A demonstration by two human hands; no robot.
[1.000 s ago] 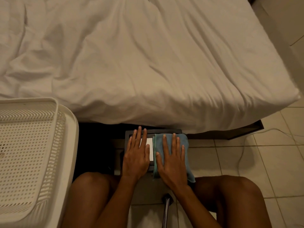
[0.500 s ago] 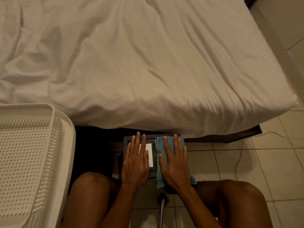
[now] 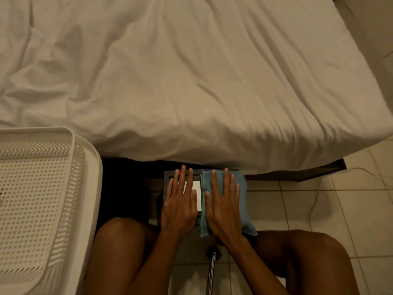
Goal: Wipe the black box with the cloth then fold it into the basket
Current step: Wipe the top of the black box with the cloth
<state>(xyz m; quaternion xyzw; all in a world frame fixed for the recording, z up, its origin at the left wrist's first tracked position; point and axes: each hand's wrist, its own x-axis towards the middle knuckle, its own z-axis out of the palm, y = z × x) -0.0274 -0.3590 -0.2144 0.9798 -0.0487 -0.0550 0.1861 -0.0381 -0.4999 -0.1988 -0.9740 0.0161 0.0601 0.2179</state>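
Right hand (image 3: 224, 209) slides cloth (image 3: 242, 186) slightly away; both hands flat, fingers wide; left hand (image 3: 179, 206) presses black box (image 3: 168, 174).

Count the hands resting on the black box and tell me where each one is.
2. The left hand lies flat on the bare left part of the black box. The right hand lies flat on the blue cloth covering the box's right part.
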